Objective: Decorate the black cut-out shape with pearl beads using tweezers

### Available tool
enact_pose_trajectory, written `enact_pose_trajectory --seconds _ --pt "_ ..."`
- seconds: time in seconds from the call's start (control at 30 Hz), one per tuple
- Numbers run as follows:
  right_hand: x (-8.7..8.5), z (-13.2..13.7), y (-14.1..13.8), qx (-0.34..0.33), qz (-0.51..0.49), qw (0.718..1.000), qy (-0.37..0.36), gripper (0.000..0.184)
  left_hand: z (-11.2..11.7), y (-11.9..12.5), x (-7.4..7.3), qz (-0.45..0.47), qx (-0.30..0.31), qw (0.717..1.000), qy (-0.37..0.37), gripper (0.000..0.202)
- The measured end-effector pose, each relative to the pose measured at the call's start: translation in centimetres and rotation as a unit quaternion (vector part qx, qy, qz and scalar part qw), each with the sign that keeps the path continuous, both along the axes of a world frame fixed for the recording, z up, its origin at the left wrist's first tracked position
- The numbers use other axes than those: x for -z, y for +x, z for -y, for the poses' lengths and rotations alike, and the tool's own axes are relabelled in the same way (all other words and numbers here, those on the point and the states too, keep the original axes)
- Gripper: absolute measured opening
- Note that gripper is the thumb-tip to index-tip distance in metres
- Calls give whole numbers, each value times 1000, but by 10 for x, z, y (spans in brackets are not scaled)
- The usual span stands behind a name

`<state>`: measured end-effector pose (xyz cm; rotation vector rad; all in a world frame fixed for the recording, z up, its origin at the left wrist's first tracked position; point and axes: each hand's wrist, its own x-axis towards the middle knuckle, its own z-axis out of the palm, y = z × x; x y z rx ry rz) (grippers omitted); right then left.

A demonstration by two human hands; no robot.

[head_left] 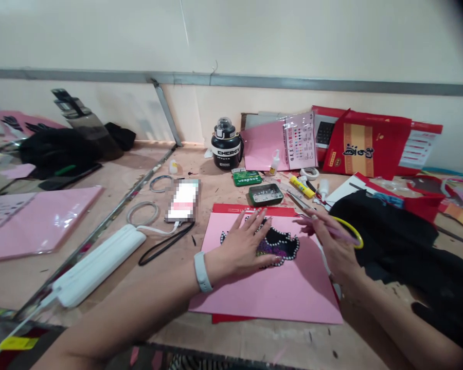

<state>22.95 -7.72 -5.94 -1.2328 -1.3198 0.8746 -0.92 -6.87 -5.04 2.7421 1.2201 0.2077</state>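
A black beaded piece (289,246), edged with a row of white beads and carrying purple beadwork, lies on a pink sheet (262,293). My left hand (239,246) is spread flat over its left part, fingers apart, hiding much of it. To the right, my right hand (327,241) is closed round a slim pinkish-purple stick-like tool (341,235), its tip pointing left above the sheet. A yellow loop (357,231) curves by the tool's back end; whether they are joined I cannot tell. Just beyond the sheet are an open tin (266,195) holding small clear bits and its green lid (247,177).
A phone (182,200) and a white power strip (100,264) lie left. Behind stand a black bottle (226,146) and red packaging (366,146). A yellow glue tube (301,187) and metal-bladed tool (296,199) lie near my right hand. Black cloth (386,226) covers the right side.
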Motion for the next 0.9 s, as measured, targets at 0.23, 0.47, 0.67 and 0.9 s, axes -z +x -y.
enact_pose_trajectory --seconds 0.23,0.47,0.67,0.9 --pt "27 14 -25 -207 376 886 174 55 6 -25 16 6 -50 999 -18 95" --pt "36 15 -25 -224 426 870 105 55 4 -23 19 29 -50 997 -43 95" --pt "2 11 -13 -145 228 963 3 43 0 -28 11 64 -49 993 -83 95" --pt "-13 -36 -20 -27 95 994 44 38 -58 -33 -12 133 -69 988 21 52"
